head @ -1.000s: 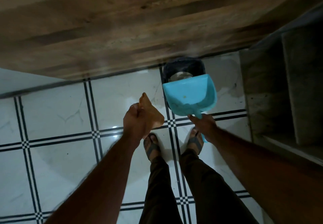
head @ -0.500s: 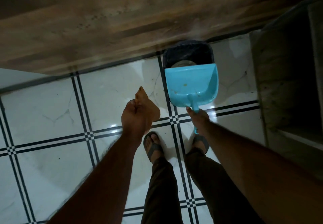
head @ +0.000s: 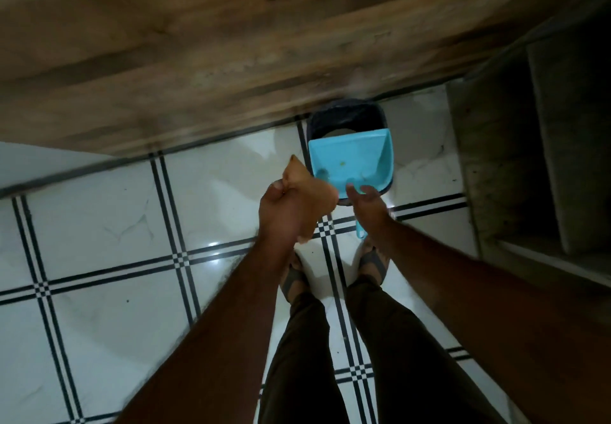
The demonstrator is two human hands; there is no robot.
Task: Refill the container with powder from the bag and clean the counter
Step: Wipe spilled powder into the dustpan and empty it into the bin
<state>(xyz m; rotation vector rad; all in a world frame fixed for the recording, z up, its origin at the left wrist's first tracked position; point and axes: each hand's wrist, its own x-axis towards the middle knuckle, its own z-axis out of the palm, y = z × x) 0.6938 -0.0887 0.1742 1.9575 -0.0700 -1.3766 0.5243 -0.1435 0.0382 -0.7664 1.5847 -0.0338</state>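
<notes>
Cloth (head: pixel 307 189) in clenched left hand (head: pixel 281 212) moved beside dustpan (head: pixel 353 156) (over bin (head: pixel 340 114)), right hand (head: pixel 368 205) fingers gripping handle (head: pixel 362 232).

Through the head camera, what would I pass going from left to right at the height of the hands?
Left hand → the orange cloth it grips → blue dustpan → concrete steps.
</notes>
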